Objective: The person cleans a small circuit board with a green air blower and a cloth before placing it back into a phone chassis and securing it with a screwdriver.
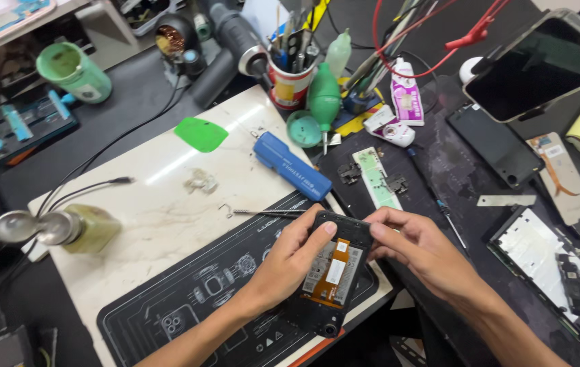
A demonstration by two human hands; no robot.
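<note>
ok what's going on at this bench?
A person holds an opened phone, back cover off, over a black repair mat. The left hand grips its left edge; the right hand pinches its top corner. An orange flex cable is exposed. A blue tool and tweezers lie nearby.

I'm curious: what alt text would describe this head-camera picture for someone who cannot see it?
Two bare hands, left hand and right hand, hold an opened black phone with an orange flex cable showing, above a dark printed work mat. Around it on the cluttered bench lie a blue tool, a green pick and a cup of tools.
</note>
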